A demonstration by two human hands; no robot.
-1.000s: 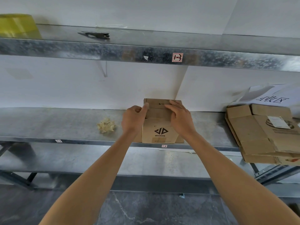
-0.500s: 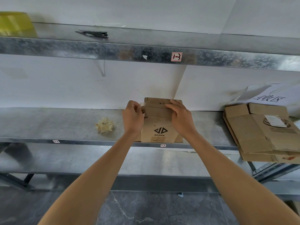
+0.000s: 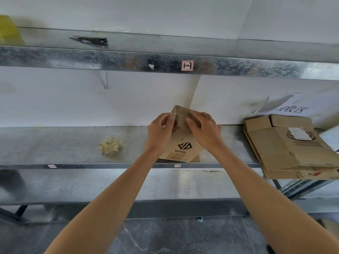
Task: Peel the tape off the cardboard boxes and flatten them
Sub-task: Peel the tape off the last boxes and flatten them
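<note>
**Head view: the tape is being searched for at the top of one small box**

The small cardboard box with the black logo stands tilted on the middle shelf. Its lower edge is near the front edge of the shelf and its top leans toward the wall. Both hands are at the top of the box.

The left hand has its fingers curled and pressed together at the upper left corner of the box, as if pinching something there. I cannot tell whether a strip of tape is between them. The right hand lies over the top, with the fingers curled round the upper edge and the thumb on the front face, so it steadies the box.

I judge that the step in hand is the peeling, because this box is not yet flattened. A crumpled ball of tape lies further left on the same shelf. A pile of flattened boxes hangs over the front edge at the right end.

The next move probably asks for a firm hold by the right hand while the left pulls the tape end along the seam. After that the flaps can open and the box can be pressed flat.
</note>
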